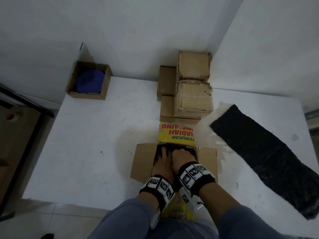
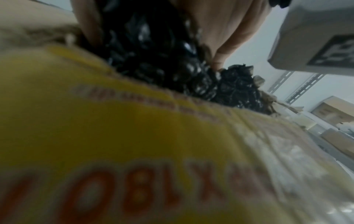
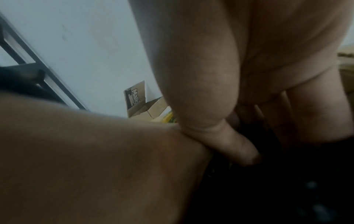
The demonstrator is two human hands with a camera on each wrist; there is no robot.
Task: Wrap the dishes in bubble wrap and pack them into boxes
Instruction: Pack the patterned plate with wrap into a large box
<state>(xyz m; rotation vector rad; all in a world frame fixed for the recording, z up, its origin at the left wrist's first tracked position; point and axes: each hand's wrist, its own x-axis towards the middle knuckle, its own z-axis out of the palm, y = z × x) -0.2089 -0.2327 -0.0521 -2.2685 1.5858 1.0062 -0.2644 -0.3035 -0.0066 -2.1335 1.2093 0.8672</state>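
Fingers (image 1: 164, 153) of the left hand (image 1: 163, 163) spread over a black bubble-wrapped bundle (image 2: 153, 50) down inside the open box (image 1: 143, 163) at the near edge of the desk (image 1: 86, 144). From the left wrist view the thumb and fingers curl round the bundle, gripping it. Close beside it, touching, the right hand (image 1: 183, 160) is also pushed into the box with its knuckles up; its fingers go down onto the dark wrap, but whether they clasp it or only press I cannot tell. Both wrists carry black bands with white marker blocks.

Side flaps of the box lie flat to left and right, and the far flap (image 1: 176, 134), yellow with red and green print, stands open behind the hands. A spare sheet of black wrap (image 1: 262, 152) lies on the desk to the right, apart from the box. Behind it, closed cartons (image 1: 193, 87) are stacked against the wall. At the far left corner another open box (image 1: 101, 83) holds blue dishes (image 1: 89, 81).
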